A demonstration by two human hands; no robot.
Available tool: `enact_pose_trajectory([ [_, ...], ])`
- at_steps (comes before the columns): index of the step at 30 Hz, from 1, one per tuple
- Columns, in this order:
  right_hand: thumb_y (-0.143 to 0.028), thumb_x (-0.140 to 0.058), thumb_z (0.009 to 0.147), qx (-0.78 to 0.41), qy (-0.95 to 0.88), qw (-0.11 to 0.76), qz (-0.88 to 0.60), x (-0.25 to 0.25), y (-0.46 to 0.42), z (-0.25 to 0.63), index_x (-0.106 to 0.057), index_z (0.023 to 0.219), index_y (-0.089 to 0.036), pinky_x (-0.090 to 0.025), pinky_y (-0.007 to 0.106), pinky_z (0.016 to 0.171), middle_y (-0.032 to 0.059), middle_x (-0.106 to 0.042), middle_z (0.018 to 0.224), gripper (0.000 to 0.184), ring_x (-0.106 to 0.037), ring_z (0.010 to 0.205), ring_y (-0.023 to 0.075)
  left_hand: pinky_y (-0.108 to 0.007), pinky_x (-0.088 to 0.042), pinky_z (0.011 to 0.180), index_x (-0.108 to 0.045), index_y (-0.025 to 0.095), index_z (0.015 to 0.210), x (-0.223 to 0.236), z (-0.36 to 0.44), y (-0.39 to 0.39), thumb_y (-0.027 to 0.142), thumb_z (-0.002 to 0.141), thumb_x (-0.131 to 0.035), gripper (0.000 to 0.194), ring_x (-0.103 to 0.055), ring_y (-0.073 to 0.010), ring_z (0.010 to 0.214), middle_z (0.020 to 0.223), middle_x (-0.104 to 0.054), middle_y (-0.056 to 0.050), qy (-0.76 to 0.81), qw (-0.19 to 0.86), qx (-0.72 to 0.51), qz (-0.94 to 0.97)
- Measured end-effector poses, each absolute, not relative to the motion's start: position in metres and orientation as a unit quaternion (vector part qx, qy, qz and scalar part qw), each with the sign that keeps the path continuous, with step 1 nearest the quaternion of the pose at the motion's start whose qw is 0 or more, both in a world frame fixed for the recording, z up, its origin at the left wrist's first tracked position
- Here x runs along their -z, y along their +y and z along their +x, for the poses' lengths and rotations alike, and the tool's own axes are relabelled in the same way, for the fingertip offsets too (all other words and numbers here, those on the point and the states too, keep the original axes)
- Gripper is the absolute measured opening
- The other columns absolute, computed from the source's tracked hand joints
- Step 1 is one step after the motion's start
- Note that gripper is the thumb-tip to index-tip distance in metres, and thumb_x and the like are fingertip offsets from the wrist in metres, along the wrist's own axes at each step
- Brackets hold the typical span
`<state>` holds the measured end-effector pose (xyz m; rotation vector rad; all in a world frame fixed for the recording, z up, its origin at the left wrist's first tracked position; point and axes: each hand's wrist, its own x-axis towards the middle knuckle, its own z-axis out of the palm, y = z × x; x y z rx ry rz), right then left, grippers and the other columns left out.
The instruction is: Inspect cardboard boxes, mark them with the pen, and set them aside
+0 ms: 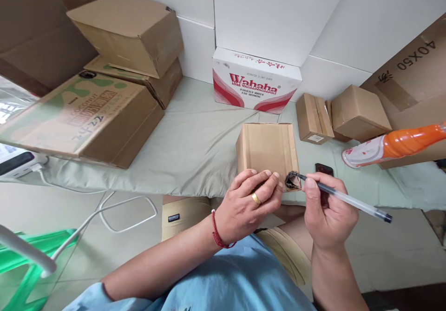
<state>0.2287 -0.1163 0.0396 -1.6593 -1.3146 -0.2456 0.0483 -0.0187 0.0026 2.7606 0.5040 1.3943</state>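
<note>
A small brown cardboard box (266, 146) sits near the table's front edge. My left hand (256, 201) lies on its near side, fingers stretched out and close together across the cardboard. A gel pen (348, 200) with a clear barrel and black end is pinched in my right hand (329, 208). Its tip meets a dark-rimmed patch (291, 180) at the box's near right corner. Whether that patch is scribbled ink or a hole, I cannot tell. Beyond my right hand, a small black object (324, 169) lies on the cloth.
A white and red water carton (256, 81) stands against the wall. Larger cardboard boxes (128, 32) are stacked at the left. Small boxes (313, 118) and an orange bottle (400, 144) are at the right. A white cable (80, 227) hangs below the left table edge.
</note>
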Motion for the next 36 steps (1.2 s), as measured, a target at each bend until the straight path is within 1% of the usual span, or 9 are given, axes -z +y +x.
enact_pose_trajectory([
  [5, -0.023, -0.074, 0.103, 0.108, -0.527, 0.493, -0.684, -0.040, -0.116, 0.227, -0.078, 0.103, -0.020, -0.051, 0.020, 0.058, -0.0010, -0.075, 0.080, 0.005, -0.064, 0.059, 0.0096, -0.037, -0.046, 0.121, -0.076, 0.021, 0.128, -0.002, 0.048, -0.019, 0.011, 0.110, -0.056, 0.029, -0.071, -0.0192, 0.128, 0.128, -0.085, -0.004, 0.154, 0.003, -0.446, 0.882],
  [10, -0.023, -0.073, 0.104, 0.040, -0.547, 0.500, -0.670, -0.037, -0.118, 0.222, -0.077, 0.111, -0.021, -0.058, 0.023, 0.068, 0.0005, -0.077, 0.089, 0.008, -0.071, 0.071, 0.0126, -0.037, -0.045, 0.123, -0.076, 0.021, 0.128, -0.002, 0.047, -0.020, 0.012, 0.109, -0.058, 0.028, -0.070, -0.0194, 0.129, 0.128, -0.084, -0.004, 0.156, 0.005, -0.444, 0.882],
  [14, -0.022, -0.074, 0.103, 0.025, -0.547, 0.495, -0.674, -0.035, -0.122, 0.221, -0.077, 0.105, -0.022, -0.048, 0.020, 0.055, -0.0035, -0.071, 0.077, 0.004, -0.060, 0.056, 0.0087, -0.037, -0.044, 0.123, -0.077, 0.023, 0.126, -0.001, 0.047, -0.019, 0.014, 0.110, -0.059, 0.026, -0.070, -0.0192, 0.129, 0.130, -0.084, -0.003, 0.155, 0.001, -0.442, 0.883],
  [19, -0.025, -0.074, 0.102, 0.016, -0.538, 0.500, -0.678, -0.039, -0.123, 0.217, -0.078, 0.102, -0.020, -0.048, 0.021, 0.052, -0.0026, -0.071, 0.075, 0.006, -0.060, 0.054, 0.0092, -0.038, -0.046, 0.120, -0.076, 0.020, 0.127, -0.003, 0.047, -0.020, 0.013, 0.109, -0.060, 0.024, -0.069, -0.0198, 0.128, 0.128, -0.084, -0.004, 0.152, 0.002, -0.447, 0.881],
  [23, -0.035, -0.075, 0.101, 0.053, -0.441, 0.589, -0.675, -0.040, -0.128, 0.232, -0.076, 0.089, -0.019, -0.043, 0.025, 0.050, -0.0027, -0.063, 0.064, 0.020, -0.054, 0.050, 0.0114, -0.038, -0.053, 0.110, -0.076, 0.021, 0.124, -0.015, 0.039, -0.021, 0.016, 0.106, -0.066, 0.021, -0.070, -0.0212, 0.119, 0.128, -0.082, -0.008, 0.166, 0.037, -0.433, 0.885],
  [26, -0.051, -0.072, 0.099, -0.009, -0.345, 0.608, -0.715, -0.026, -0.129, 0.266, -0.068, 0.085, -0.020, -0.040, 0.026, 0.052, -0.0040, -0.056, 0.060, 0.034, -0.052, 0.053, 0.0132, -0.042, -0.056, 0.108, -0.073, 0.021, 0.132, -0.028, 0.032, -0.011, 0.029, 0.104, -0.075, 0.029, -0.069, -0.0275, 0.126, 0.142, -0.072, -0.018, 0.207, 0.076, -0.413, 0.884],
  [31, -0.078, -0.070, 0.079, -0.257, -0.366, 0.332, -0.831, 0.035, -0.116, 0.312, -0.054, 0.064, -0.023, -0.031, 0.027, 0.053, -0.0054, -0.046, 0.053, 0.059, -0.042, 0.053, 0.0126, -0.067, -0.048, 0.118, -0.045, 0.009, 0.166, -0.051, 0.032, 0.033, 0.057, 0.090, -0.088, 0.100, -0.052, -0.0519, 0.151, 0.172, -0.036, -0.039, 0.271, 0.078, -0.310, 0.908],
  [34, -0.079, -0.068, 0.073, -0.260, -0.368, 0.304, -0.840, 0.066, -0.103, 0.315, -0.053, 0.063, -0.024, -0.032, 0.028, 0.055, -0.0055, -0.045, 0.050, 0.058, -0.043, 0.052, 0.0142, -0.076, -0.046, 0.116, -0.058, 0.011, 0.157, -0.059, 0.039, 0.057, 0.053, 0.083, -0.096, 0.093, -0.049, -0.0592, 0.149, 0.168, -0.045, -0.038, 0.280, 0.100, -0.208, 0.932],
  [36, -0.079, -0.064, 0.076, -0.239, -0.361, 0.297, -0.851, 0.074, -0.100, 0.315, -0.066, 0.082, -0.021, -0.039, 0.030, 0.060, -0.0040, -0.053, 0.055, 0.058, -0.050, 0.055, 0.0180, -0.083, -0.042, 0.117, -0.065, 0.021, 0.155, -0.059, 0.042, 0.067, 0.054, 0.080, -0.098, 0.089, -0.039, -0.0636, 0.156, 0.174, -0.040, -0.032, 0.267, 0.127, -0.168, 0.940],
])
